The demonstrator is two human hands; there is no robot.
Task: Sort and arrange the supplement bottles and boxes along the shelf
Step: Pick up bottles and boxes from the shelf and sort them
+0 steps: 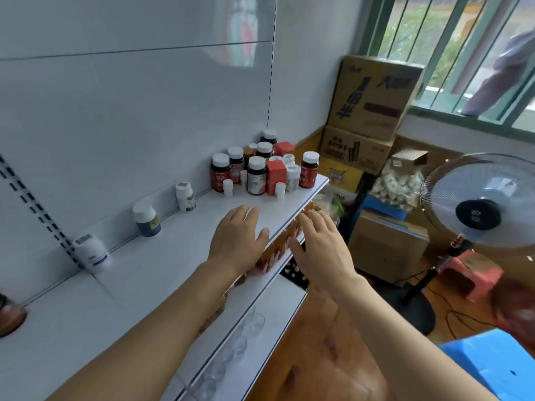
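I see a white shelf (162, 256) that runs from 7 o'clock up toward 1 o'clock, along a pale back panel. At its far end, around 12 to 1 o'clock, a tight cluster of bottles and boxes (260, 169) stands upright: dark bottles with white caps, small white bottles, and a red box (275, 177) in the middle. One dark red bottle (309, 169) stands just beside the group, near the front edge. Along the back edge three white bottles stand well apart from each other: one (185, 196) near the cluster, one with a blue label (147, 219) at about 10 o'clock, and one (93, 253) at 9 o'clock. At the far left edge I see a brown round object (10, 315), only partly visible.
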